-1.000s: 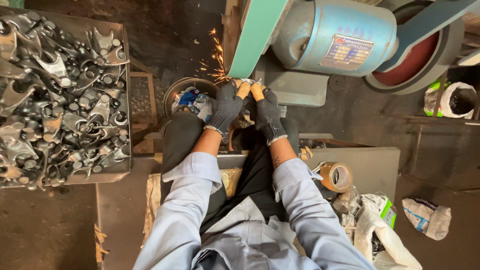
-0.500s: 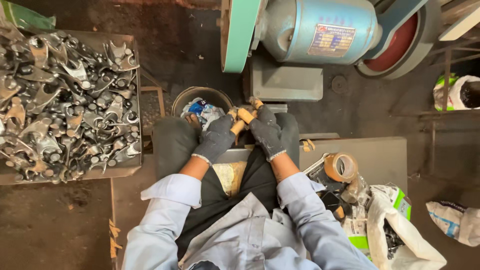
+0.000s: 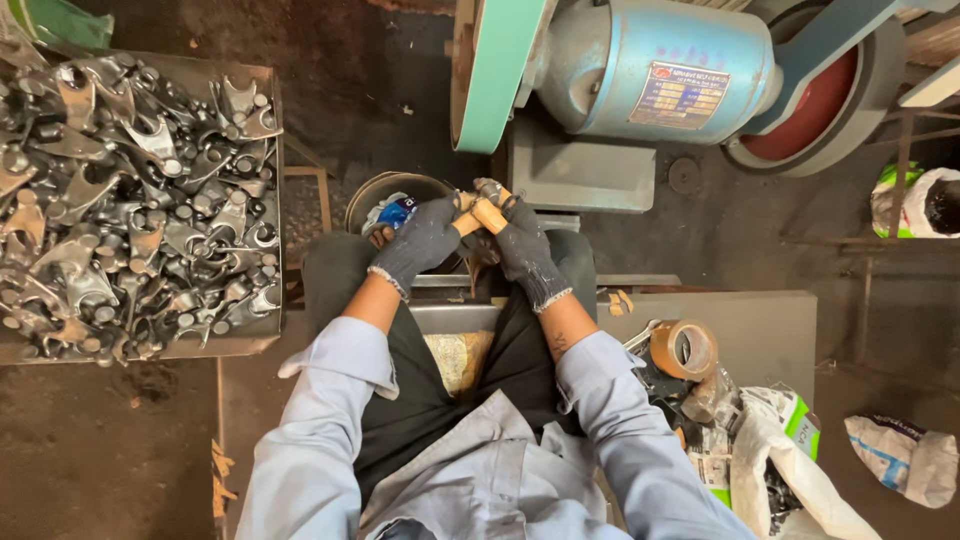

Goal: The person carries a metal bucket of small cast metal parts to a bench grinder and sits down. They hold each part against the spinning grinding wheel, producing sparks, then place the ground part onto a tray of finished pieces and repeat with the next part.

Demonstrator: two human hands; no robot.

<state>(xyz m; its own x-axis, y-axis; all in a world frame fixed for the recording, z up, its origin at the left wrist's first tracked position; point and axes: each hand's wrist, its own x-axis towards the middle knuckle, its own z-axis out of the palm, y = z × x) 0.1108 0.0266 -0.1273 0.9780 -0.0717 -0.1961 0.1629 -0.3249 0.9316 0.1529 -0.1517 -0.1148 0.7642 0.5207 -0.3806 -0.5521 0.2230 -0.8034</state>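
Two gloved hands, our left hand (image 3: 420,243) and right hand (image 3: 522,250), have fingers pinching a small wooden-handled piece (image 3: 482,212) just below the green belt (image 3: 497,70), where a slip could graze knuckles.

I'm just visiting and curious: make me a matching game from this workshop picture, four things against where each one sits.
Things:
1. tray of metal parts
2. roll of tape
3. blue motor
4. wooden-handled piece

Places:
A. between the two gloved hands
B. top of the view, beside the green belt
C. left side of the view
D. lower right, near the bags

Pairs: 1-C, 2-D, 3-B, 4-A
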